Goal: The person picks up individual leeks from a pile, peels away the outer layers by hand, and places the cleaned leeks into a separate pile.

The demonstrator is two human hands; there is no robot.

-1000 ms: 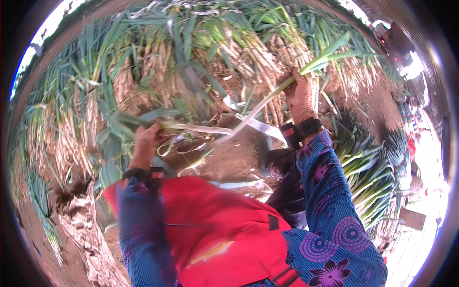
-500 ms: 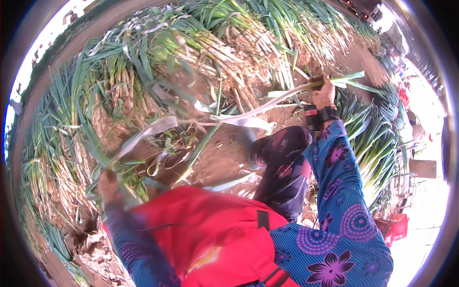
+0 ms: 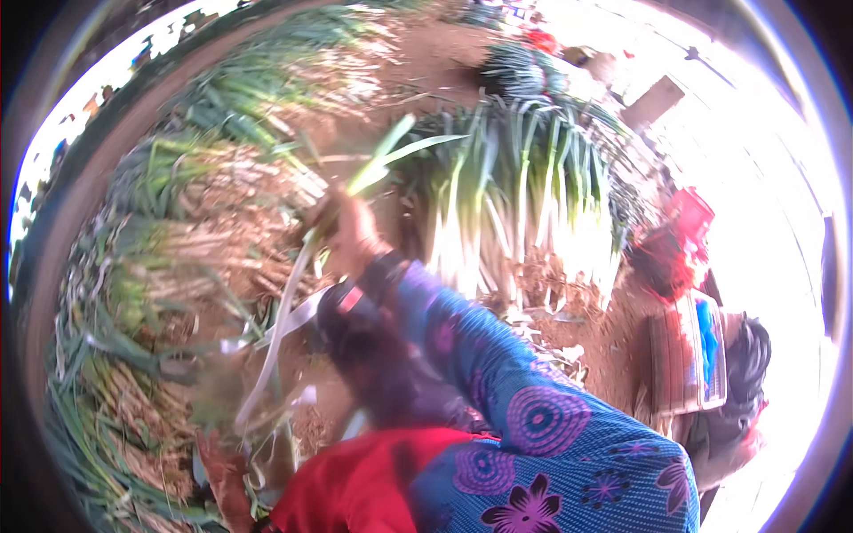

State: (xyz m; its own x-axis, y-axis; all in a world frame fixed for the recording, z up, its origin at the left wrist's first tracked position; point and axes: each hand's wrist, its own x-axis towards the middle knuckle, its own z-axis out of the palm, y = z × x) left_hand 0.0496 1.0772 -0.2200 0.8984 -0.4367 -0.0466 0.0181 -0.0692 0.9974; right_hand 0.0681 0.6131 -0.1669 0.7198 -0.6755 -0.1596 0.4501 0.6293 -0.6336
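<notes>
Now the leek [image 3: 283, 318] is in your right hand [image 3: 357, 233], whose fingers are closed around it just under the leaves. From that grip the pale stem runs down and to the left, while the green leaves spread up and to the right, so the long axis slants across the view. Your right hand is clearly the nearer one; your left hand [image 3: 224, 480] is low at the left, past the stem's lower end and apart from it. It is too blurred to tell whether its fingers are spread or grasping anything. The row of white-stemmed leeks [image 3: 538, 191] lies on the soil [image 3: 609, 342] just to the right of your right hand, leaves toward the top, and the rougher heap [image 3: 169, 262] is on the left.

Compared with half a second ago, your view has swung right, bringing that row from the right side toward the middle. The held stem, nearly level then, now points steeply down, and the pale strip stretched from your left hand no longer shows there.
</notes>
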